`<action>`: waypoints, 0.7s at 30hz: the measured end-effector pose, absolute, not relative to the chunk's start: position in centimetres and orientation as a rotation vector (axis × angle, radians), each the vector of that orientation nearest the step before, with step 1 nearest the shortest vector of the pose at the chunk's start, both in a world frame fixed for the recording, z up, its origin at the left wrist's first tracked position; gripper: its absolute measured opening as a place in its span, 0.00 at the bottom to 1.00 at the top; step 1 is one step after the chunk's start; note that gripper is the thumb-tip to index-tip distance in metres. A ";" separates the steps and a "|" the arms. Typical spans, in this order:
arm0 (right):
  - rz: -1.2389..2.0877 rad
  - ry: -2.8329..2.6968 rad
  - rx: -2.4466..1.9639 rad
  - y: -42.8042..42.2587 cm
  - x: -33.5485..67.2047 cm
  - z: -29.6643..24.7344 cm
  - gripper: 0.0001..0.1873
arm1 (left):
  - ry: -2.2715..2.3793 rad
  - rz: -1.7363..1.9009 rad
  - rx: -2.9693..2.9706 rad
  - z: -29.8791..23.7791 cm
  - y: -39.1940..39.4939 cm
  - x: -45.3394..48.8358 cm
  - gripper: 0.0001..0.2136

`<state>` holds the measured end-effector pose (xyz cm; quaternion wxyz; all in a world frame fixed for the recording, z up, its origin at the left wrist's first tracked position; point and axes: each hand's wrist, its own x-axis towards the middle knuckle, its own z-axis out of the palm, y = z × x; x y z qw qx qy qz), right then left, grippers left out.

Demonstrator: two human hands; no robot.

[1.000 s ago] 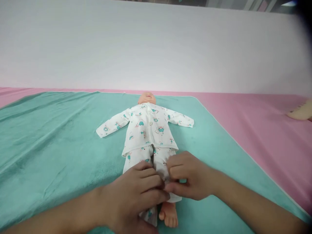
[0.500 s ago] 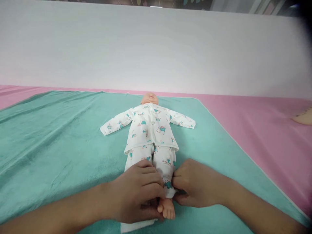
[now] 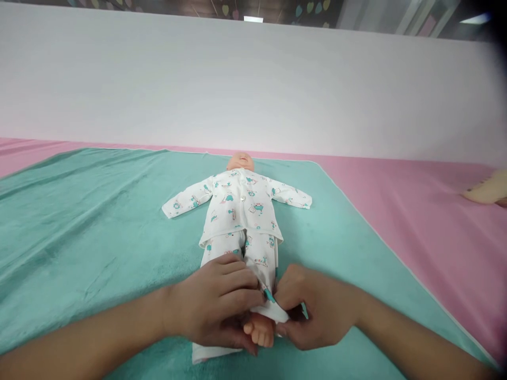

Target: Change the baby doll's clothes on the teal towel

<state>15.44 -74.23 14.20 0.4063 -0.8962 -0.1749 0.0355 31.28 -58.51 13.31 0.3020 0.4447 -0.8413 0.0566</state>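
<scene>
A baby doll (image 3: 240, 161) lies on its back on a teal towel (image 3: 99, 211), dressed in a white printed top (image 3: 240, 203) and matching trousers (image 3: 261, 259). My left hand (image 3: 216, 306) is closed around the doll's lower leg, and a bare foot (image 3: 259, 333) sticks out under its fingers. My right hand (image 3: 312, 311) pinches the trouser cuff just beside that foot. The two hands touch each other at the cuff. The other trouser leg lies flat under my left hand.
The towel lies on a pink sheet (image 3: 415, 211), with a white wall panel (image 3: 253, 84) behind. A pale object (image 3: 485, 191) rests at the right edge of the pink sheet.
My hands have shifted slightly along the doll's right leg and the cuff has been pulled up, baring more of the foot. The view has tilted a little.
</scene>
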 end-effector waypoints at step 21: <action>-0.305 -0.206 -1.941 -73.2 15.5 14.6 0.13 | -2.082 0.501 1.176 13.0 -58.6 30.5 0.13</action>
